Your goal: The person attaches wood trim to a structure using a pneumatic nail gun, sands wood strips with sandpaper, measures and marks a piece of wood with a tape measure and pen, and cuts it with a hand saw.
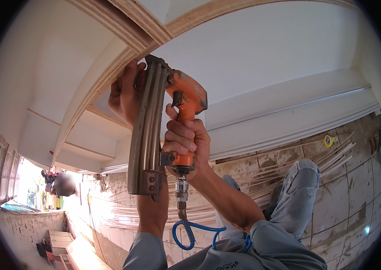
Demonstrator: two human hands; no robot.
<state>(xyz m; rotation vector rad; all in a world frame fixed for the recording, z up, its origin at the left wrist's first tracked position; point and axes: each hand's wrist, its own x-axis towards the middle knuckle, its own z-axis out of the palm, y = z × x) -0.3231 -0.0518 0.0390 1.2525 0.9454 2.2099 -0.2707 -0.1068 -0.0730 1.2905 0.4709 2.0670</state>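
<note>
An orange pneumatic nail gun [189, 92] with a long, worn metal magazine [147, 130] is held upright before me. My right hand [186, 137] is closed around its handle, with the index finger raised near the trigger. The gun's nose meets the plywood edge [160, 38] of a white cabinet. My left hand [127, 94] is up beside the nose, its bent fingers closed against that edge; the magazine hides part of the hand and wrist. From a metal coupling [182, 189] under the handle runs a blue coiled air hose [175, 234].
White cabinet panels [262, 54] surround the work above and to both sides. Long thin strips [253, 193] lie over the stained tile floor [330, 198] by my knees. A yellow tape measure [329, 141] rests at the right. Another person [57, 184] is far left, near bright openings.
</note>
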